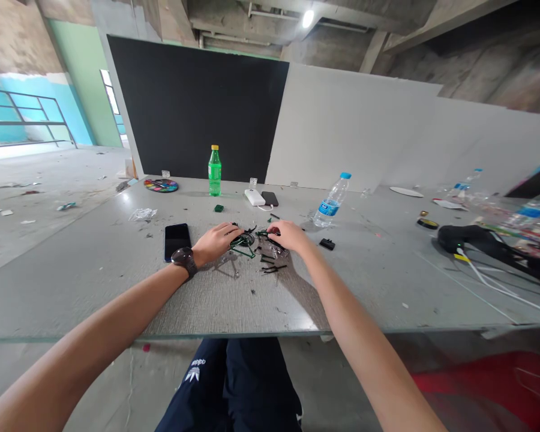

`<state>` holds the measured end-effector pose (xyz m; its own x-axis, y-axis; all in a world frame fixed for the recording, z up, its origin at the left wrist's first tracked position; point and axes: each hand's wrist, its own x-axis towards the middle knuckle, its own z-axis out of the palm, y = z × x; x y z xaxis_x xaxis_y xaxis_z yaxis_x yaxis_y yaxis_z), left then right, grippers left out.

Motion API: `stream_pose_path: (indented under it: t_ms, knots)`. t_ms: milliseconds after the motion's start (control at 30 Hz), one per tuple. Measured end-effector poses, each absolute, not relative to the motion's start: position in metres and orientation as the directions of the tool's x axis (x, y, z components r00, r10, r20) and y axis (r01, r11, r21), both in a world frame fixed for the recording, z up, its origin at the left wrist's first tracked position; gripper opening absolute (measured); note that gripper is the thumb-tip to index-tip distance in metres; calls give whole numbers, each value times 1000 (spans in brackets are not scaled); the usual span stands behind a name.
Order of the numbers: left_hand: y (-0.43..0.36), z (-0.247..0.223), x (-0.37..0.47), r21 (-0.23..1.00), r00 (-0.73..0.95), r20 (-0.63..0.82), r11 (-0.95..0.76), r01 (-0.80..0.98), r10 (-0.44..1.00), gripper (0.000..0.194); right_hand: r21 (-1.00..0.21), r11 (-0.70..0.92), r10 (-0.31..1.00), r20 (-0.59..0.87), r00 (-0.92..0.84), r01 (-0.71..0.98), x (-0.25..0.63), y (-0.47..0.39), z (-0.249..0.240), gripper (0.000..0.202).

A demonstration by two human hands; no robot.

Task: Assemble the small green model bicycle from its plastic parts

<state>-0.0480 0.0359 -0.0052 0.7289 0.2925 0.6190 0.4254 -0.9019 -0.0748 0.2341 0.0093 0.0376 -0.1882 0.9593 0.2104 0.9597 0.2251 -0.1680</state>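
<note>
My left hand (216, 238), wearing a dark watch, is closed on the near-left side of a small green model bicycle frame (243, 247). A black wheel shows just beyond its fingertips. To the right, my right hand (287, 234) reaches down with its fingers bent together among small dark parts; what they pinch is hidden. Between and below the hands lie thin black pieces (273, 270) and a few clear plastic bits (279, 251). A small green block (218, 208) sits farther back.
A phone (176, 241) lies left of my left hand. Behind stand a green bottle (215, 174) and a tilted water bottle (330, 203), with a white power bank (254, 197) between them. A black piece (327, 243) lies at right. A black strap-like device (486, 240) with a white cable lies farther right.
</note>
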Motion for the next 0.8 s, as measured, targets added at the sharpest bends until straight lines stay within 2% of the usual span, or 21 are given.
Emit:
stream_pose_path:
  t_ms: [300, 567, 700, 800]
  knots:
    - [39, -7, -49, -79, 728, 620, -900, 429, 293, 37, -208, 208, 975, 127, -185, 956, 249, 13, 37, 15]
    - [39, -7, -48, -73, 718, 625, -893, 445, 307, 36, -335, 268, 961, 152, -229, 903, 248, 8, 45, 10]
    - [39, -7, -50, -74, 726, 613, -892, 446, 312, 35, -398, 285, 954, 24, -300, 872, 246, 2, 55, 9]
    - [40, -6, -51, -67, 707, 624, -879, 473, 333, 33, -399, 298, 933, -71, -353, 867, 247, -1, 62, 11]
